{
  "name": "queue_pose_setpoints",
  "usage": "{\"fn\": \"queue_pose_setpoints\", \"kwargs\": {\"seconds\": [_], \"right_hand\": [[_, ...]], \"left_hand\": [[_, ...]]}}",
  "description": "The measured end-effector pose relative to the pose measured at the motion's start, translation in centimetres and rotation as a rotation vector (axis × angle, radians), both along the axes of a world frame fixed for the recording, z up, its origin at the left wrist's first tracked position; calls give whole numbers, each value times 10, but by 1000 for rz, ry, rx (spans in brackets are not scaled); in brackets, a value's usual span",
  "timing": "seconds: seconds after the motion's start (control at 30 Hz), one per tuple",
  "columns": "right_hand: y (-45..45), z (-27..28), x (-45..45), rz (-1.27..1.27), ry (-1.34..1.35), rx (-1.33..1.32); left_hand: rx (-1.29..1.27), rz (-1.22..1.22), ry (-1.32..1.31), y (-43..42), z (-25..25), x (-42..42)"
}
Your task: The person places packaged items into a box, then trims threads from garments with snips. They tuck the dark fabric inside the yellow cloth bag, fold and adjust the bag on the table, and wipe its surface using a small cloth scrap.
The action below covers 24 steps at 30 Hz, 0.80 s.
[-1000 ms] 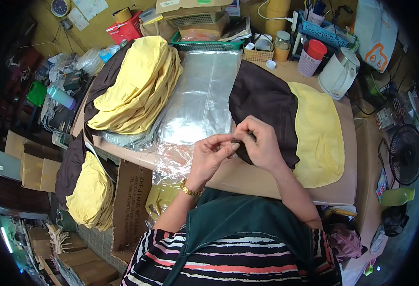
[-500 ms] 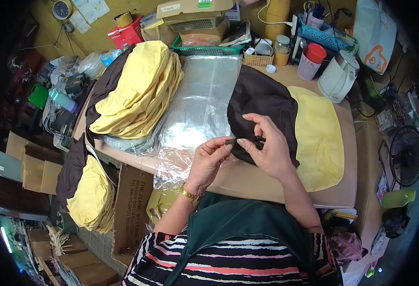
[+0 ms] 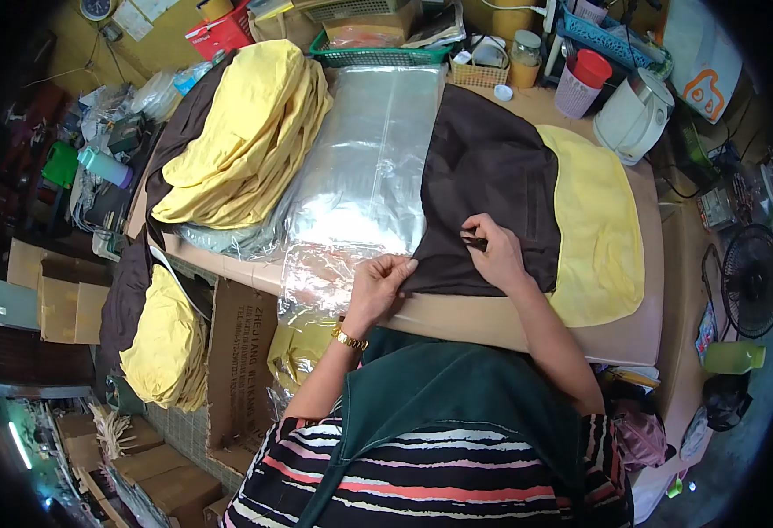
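A dark brown cloth with a yellow part lies flat on the table in front of me. My left hand, with a gold watch at the wrist, pinches the near left corner of the brown cloth. Over the lower part of the same cloth is my right hand, its fingers closed on a small dark tool. The tool is too small to identify. Left of the cloth lies a stack of clear plastic bags.
A pile of yellow and brown cloths rests on the table at the left. Another bundle hangs lower left, beside a cardboard box. Baskets, a jar and a white kettle line the back; a fan stands right.
My hands have moved apart. The left hand has gone down to the cloth's corner, which now lies flatter and nearer me; the right holds the dark tool over the cloth. The view has shifted slightly.
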State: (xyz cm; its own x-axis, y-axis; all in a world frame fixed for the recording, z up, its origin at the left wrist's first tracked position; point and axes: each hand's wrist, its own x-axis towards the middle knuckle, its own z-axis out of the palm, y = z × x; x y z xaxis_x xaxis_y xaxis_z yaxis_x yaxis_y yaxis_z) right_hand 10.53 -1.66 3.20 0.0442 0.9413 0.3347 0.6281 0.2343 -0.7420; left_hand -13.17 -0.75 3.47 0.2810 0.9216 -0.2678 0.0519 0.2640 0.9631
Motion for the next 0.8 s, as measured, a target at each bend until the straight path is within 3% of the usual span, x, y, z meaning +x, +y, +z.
{"fn": "queue_pose_setpoints", "kwargs": {"seconds": [0.1, 0.3, 0.37, 0.4, 0.47, 0.5, 0.57, 0.67, 0.8], "right_hand": [[2, -2, 7, -3, 85, -58], [0, -4, 4, -3, -4, -51], [1, -7, 4, 10, -32, 21], [1, -6, 4, 11, -32, 22], [1, -3, 5, 8, 11, -54], [-1, 4, 5, 9, 10, -53], [-4, 20, 0, -21, -48, -200], [-10, 21, -10, -105, 59, -86], [-22, 57, -26, -15, -53, 88]], "left_hand": [[5, -30, 8, -3, 1, -4], [131, -34, 219, -5, 9, -13], [446, -30, 355, -4, 9, -12], [447, -29, 356, -3, 8, -14], [-139, -24, -278, 3, 6, -18], [-138, -23, -280, 5, 8, -19], [-536, -95, -810, 9, 17, -21], [-538, -51, -808, 5, 33, -13], [-464, -108, -874, 2, 39, -9]]}}
